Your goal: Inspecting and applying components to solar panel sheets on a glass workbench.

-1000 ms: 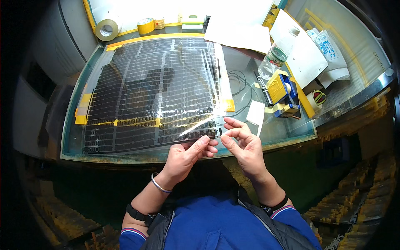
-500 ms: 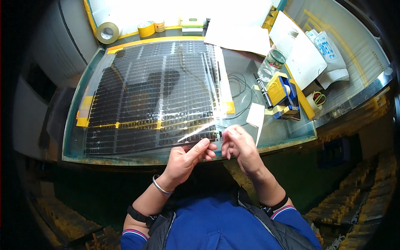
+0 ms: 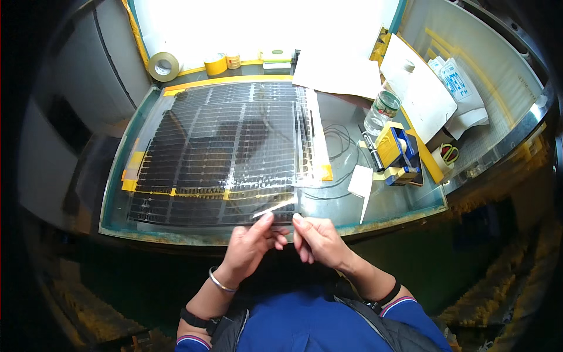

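A dark film sheet (image 3: pixel 205 152) with rows of fine printed patterns lies over a glass-topped table (image 3: pixel 404 214). Its near right corner is between my hands, where a bright streak of light reflects off it. My left hand (image 3: pixel 249 246) pinches the near edge between thumb and fingers. Just to the right, my right hand (image 3: pixel 319 240) has thumb and forefinger pressed together at the corner of the sheet. Yellow tape (image 3: pixel 199 192) crosses the lower part of the film. How much of the sheet lies under the fingertips is hidden.
Right of the film stand a blue and yellow tape dispenser (image 3: pixel 394 149), a black marker (image 3: pixel 372 151), a clear bottle (image 3: pixel 381 111) and a white paper piece (image 3: pixel 360 182). Green-handled scissors (image 3: pixel 449 154) sit farther right. Tape rolls (image 3: pixel 163 67) line the back; a dark cable (image 3: pixel 337 141) coils beside the film.
My right hand has come down and left, from a raised, loosely curled pose to a pinch at the sheet's corner. My left hand keeps its pinch. The view has shifted slightly.
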### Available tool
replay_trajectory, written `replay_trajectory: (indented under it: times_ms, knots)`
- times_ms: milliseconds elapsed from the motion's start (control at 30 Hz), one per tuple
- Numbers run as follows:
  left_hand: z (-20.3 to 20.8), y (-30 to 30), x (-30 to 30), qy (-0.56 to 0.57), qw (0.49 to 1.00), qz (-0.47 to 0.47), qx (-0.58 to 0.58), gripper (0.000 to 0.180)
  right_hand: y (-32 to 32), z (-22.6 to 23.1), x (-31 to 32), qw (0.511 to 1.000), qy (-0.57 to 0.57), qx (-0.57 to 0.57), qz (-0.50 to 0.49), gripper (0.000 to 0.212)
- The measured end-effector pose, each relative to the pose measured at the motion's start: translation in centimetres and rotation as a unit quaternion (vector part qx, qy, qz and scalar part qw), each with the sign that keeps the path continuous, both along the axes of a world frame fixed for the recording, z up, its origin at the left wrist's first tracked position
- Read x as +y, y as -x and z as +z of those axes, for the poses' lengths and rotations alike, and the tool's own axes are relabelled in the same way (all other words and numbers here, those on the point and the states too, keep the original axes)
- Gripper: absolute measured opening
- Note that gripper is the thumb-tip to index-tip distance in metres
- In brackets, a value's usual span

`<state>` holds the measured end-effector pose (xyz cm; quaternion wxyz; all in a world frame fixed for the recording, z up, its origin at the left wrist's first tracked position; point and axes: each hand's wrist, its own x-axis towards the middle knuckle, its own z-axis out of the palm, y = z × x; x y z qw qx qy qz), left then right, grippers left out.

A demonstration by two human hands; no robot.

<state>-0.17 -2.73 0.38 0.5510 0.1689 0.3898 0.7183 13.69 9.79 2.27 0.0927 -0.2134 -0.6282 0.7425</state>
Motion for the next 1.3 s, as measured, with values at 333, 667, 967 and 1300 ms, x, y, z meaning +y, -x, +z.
replay_trajectory:
  times_ms: [333,667,967,1300]
  knots:
    - [-2.1,0.8,-7.3,0.001,0.99,-0.138,0.005,0.02,2.6,0.4,6.7,0.98,0.133,0.11,-0.097,0.049]
    - [-2.0,0.1,-6.7,0.11,0.968,-0.188,0.126,0.023,1.7,0.4,6.1,0.907,-0.135,0.317,-0.24,0.028]
    - [1.1,8.6,-10.3,0.113,0.816,0.414,0.386,0.03,-2.8,-0.5,5.4,0.97,0.078,0.142,-0.179,0.037]
    - [1.6,0.9,-1.0,-0.057,0.608,0.148,0.778,0.025,-1.8,-1.4,2.8,0.954,0.288,0.078,0.016,0.044]
